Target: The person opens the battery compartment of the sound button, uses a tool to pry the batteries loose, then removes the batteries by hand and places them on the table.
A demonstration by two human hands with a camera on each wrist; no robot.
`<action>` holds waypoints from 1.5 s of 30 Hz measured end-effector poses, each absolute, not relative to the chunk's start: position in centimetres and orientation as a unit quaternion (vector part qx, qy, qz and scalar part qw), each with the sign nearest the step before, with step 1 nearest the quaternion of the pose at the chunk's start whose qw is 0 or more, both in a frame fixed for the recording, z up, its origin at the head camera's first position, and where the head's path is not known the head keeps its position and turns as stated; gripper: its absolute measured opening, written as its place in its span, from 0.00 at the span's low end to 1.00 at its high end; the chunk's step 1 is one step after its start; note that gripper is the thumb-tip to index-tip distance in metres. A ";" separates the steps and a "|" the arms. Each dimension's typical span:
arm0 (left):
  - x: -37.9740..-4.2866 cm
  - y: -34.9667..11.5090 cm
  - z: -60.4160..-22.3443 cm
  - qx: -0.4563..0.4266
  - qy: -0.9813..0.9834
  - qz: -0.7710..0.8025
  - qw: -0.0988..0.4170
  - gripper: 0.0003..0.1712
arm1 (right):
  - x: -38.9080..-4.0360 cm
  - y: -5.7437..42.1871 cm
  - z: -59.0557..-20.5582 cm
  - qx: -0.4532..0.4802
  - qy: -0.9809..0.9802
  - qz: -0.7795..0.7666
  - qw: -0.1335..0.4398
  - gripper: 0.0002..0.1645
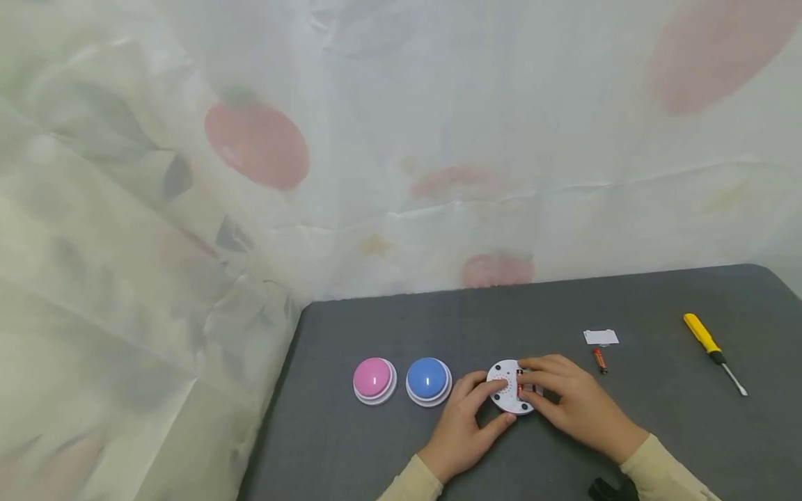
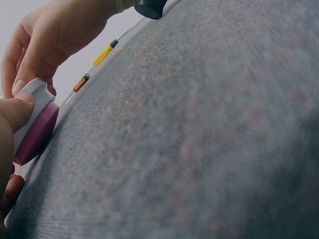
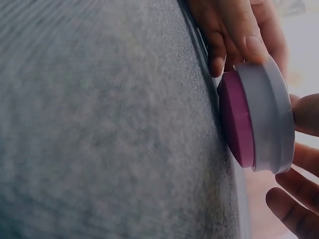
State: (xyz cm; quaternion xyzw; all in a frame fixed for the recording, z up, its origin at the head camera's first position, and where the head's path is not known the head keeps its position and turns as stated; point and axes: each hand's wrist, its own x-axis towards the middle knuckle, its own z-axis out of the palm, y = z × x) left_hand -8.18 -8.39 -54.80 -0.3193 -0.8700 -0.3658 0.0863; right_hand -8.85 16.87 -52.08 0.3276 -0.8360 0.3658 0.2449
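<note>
A round push-button light with a white base (image 1: pixel 505 403) lies upside down on the table, its purple dome (image 3: pixel 236 119) facing down. My left hand (image 1: pixel 460 424) grips it from the left, the thumb on the near rim and a finger across the base. A red-and-black battery (image 1: pixel 519 384) sits in the base's open slot. The fingers and thumb of my right hand (image 1: pixel 573 403) pinch about this battery; the fingertips partly cover the slot. Left of my hands stand a blue push button (image 1: pixel 427 378) and a pink push button (image 1: pixel 372 378), both upright on white bases.
A loose orange battery (image 1: pixel 599 360) lies behind my right hand, next to a small white cover (image 1: pixel 601 337). Farther right is a yellow-handled screwdriver (image 1: pixel 703 334). A black object (image 1: pixel 606 489) shows by my right sleeve. The dark grey table (image 1: pixel 351 452) meets patterned sheeting behind and left.
</note>
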 end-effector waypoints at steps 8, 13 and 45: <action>-8.0 -8.6 -54.7 -0.326 -0.871 -0.353 0.103 0.30 | -8.6 16.5 -52.2 0.313 -0.853 0.331 0.254 0.24; -7.9 -8.6 -54.7 -0.318 -0.875 -0.356 0.084 0.30 | -8.6 16.4 -52.3 0.313 -0.851 0.327 0.268 0.24; -8.2 -8.5 -54.8 -0.324 -0.873 -0.349 0.104 0.30 | -8.9 16.1 -52.7 0.298 -0.854 0.325 0.275 0.28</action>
